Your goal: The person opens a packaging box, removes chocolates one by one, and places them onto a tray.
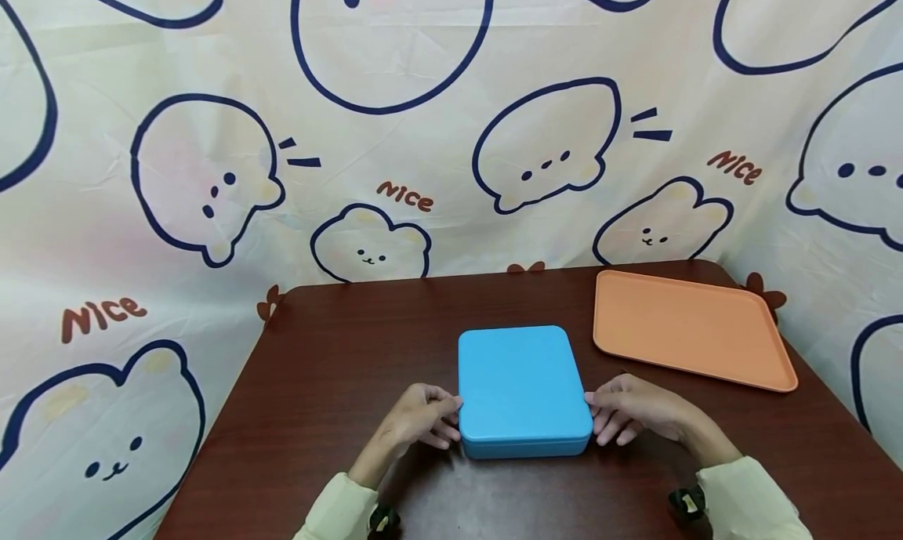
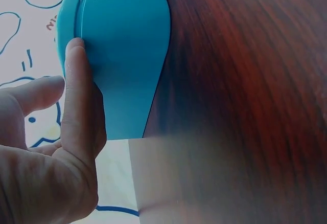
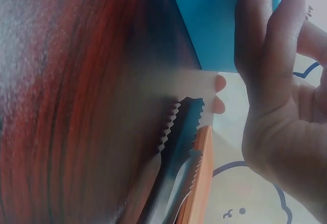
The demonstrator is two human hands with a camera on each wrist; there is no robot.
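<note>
Box [image 1: 518,391] lies flat on a glossy dark wood table [image 1: 360,344], between the left hand [image 1: 421,414] and the right hand [image 1: 638,408]. Bear-printed cloth [image 1: 212,172] walls the room beyond both hands; an orange tray [image 1: 694,328] rests past the right one. From where I stand, the box's near edge runs across from hand to hand; it looks almost square, so I can't tell its long axis. Both hands touch its sides, unclenched.
</note>
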